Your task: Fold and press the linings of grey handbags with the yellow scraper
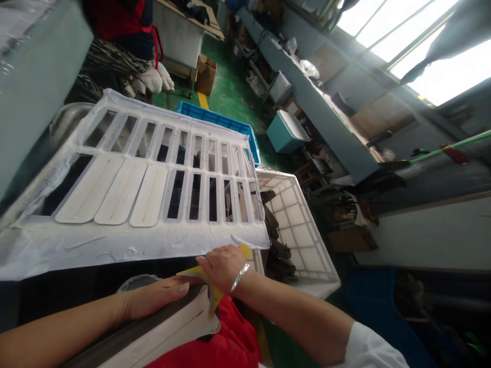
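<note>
Low in the view, a dark folded piece with a whitish panel (180,327) lies across the lap. My left hand (159,296) rests on its dark upper side, fingers stretched out flat towards the right. Closed around a yellow tool (215,296), my right hand (224,268) sits over the piece's end; a rounded yellow end sticks out past the knuckles. The tool's flat part touches or nearly touches the piece, and its exact kind is hidden by the hand. Just beyond the hands stands a white slotted frame (130,243), with several pale rounded strips (117,197) side by side on it.
Right of the frame is a white plastic crate (299,225) holding dark pieces. A blue crate (218,120) stands behind the frame. Another person's gloved hands (153,79) show at upper left. A long bench (314,107) runs along the windows, with a teal box (286,133) beside it.
</note>
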Available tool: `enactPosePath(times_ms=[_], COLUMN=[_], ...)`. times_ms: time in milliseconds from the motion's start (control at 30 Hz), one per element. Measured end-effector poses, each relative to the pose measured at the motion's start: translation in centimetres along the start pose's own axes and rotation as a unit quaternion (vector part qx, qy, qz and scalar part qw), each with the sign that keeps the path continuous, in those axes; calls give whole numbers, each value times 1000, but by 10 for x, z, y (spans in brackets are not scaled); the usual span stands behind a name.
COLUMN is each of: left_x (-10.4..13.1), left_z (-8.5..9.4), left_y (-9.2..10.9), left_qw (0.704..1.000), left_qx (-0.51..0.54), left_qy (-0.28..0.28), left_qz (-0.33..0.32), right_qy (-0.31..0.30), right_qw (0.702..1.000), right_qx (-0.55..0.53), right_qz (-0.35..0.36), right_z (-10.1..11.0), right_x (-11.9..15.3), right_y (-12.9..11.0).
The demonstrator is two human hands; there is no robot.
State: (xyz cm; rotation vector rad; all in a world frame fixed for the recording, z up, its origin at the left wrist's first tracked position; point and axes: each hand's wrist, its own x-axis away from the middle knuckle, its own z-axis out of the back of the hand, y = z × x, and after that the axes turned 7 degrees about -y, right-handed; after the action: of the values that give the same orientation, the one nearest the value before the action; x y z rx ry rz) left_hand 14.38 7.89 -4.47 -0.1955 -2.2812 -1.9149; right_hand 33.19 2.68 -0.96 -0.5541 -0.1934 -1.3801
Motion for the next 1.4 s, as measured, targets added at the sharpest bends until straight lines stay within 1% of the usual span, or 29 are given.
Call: enactPosePath(times_ms=[33,100,167,200,233,267,333,367,433,500,667,767,833,1000,1100,1167,1267,1400], left_x=[-1,-5,-8,-9,-9,-9,-6,-4,-1,1,4,6,8,7,5,4,5,7], left_z=[-1,-5,-9,-10,-11,-11,-9,-8,-8,-8,-15,-18,-18,-19,-21,-22,-23,-22], left_y=[-1,-4,-11,-15,-19,-23,-28,-29,-28,-24,-18,-14,-9,14,28,34,36,31], left_qw=[1000,993,975,969,969,975,984,985,986,986,979,978,979,986,989,988,984,979], left_qx=[24,117,220,240,229,187,57,-7,-92,-131,-192,-202,-193,-143,-114,-113,-106,-86], left_qy=[-3,9,33,51,72,90,120,125,110,88,61,51,44,30,26,29,31,4], left_qz=[-5,-3,14,29,53,81,119,117,81,48,30,23,41,75,91,103,137,184], right_qy=[4,15,23,27,31,34,39,39,37,35,38,30,25,50,51,54,57,43], right_qw=[1000,999,998,998,998,997,997,996,995,994,989,986,983,972,968,966,963,956], right_qx=[9,26,38,40,42,43,48,52,65,76,93,93,91,80,77,75,75,72], right_qz=[11,29,38,41,44,47,51,55,64,74,108,135,159,214,231,241,252,282], right_z=[1,1,0,0,-1,-2,-4,-5,-5,-5,-4,-3,-5,-11,-12,-11,-11,-11], right_x=[0,0,2,3,4,4,5,5,4,4,7,7,6,-1,-3,-5,-7,-12], right_y=[0,0,-1,-2,-2,-3,-5,-5,-5,-4,0,2,4,9,9,9,7,6])
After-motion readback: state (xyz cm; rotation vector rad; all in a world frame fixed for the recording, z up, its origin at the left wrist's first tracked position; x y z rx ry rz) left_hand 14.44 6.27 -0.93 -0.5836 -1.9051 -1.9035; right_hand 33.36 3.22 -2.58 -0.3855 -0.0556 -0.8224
